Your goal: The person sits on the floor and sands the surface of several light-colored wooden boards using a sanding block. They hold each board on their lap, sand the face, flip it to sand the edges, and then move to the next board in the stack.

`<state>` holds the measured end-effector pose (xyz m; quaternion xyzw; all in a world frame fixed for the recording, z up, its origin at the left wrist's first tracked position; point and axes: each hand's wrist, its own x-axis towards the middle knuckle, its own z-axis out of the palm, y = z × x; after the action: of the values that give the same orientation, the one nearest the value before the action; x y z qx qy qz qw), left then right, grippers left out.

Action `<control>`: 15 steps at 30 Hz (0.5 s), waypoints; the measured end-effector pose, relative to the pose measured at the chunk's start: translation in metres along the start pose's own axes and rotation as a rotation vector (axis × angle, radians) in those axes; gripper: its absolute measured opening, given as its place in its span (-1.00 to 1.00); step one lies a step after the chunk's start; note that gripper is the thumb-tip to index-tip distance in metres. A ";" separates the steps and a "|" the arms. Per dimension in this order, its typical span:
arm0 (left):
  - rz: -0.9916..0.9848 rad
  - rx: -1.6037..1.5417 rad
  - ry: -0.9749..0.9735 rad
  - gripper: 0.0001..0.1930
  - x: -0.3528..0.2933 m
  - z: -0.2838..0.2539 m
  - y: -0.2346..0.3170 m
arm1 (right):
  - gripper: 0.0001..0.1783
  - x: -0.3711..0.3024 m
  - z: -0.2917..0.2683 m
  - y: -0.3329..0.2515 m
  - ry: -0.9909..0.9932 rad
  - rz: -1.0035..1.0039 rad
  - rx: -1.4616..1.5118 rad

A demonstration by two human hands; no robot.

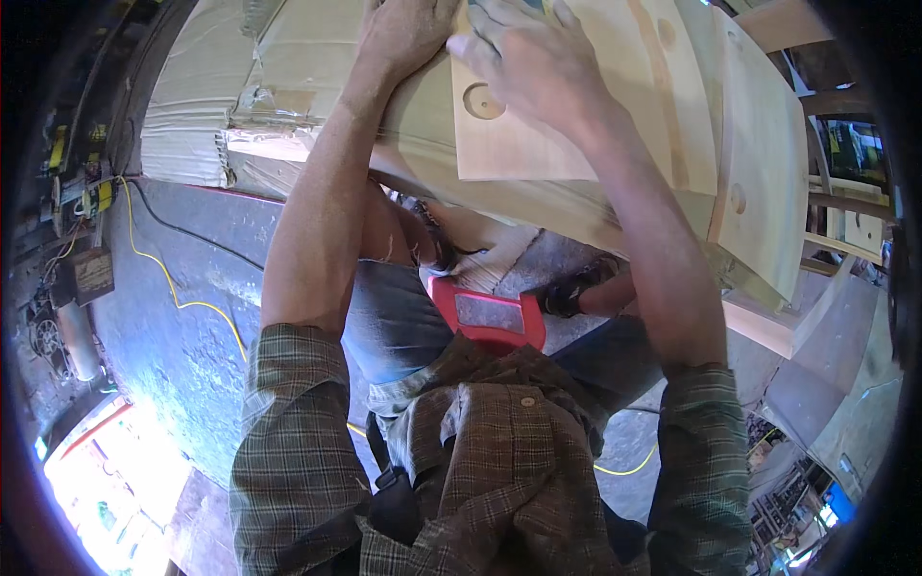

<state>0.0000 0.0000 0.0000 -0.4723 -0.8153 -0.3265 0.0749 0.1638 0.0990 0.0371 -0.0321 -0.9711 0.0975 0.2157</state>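
Observation:
A pale wooden board (547,158) lies on the brown-covered work surface in front of me, with a round recess (483,102) cut near its left edge. My right hand (538,67) is over this board, its fingers laid on a dark blue flat piece (519,4) with a bit of yellow beside it. That piece is mostly covered and cut off by the upper picture edge, so I cannot make out its kind. My left hand (411,34) rests by the board's left edge. Its fingertips run out of the picture, and whether it grips anything is hidden.
Cardboard (192,115) covers the surface on the left. Another pale wooden panel (759,144) with round holes stands at the right. Below, between my legs, is a red plastic stool (490,336). A yellow cable (173,278) crosses the floor on the left.

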 end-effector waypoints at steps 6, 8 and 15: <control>-0.009 -0.001 0.013 -0.53 -0.004 0.004 0.007 | -0.48 -0.042 -0.035 0.002 -0.175 -0.180 -0.024; -0.022 -0.058 -0.013 -0.52 -0.007 0.005 0.007 | -0.53 -0.017 -0.036 0.009 -0.149 -0.259 0.056; 0.009 -0.014 0.013 -0.54 -0.004 -0.001 0.010 | -0.51 -0.059 -0.041 0.012 -0.140 -0.274 -0.071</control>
<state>0.0097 0.0001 0.0035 -0.4745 -0.8104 -0.3347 0.0784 0.2348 0.1120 0.0469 0.1000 -0.9818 0.0345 0.1576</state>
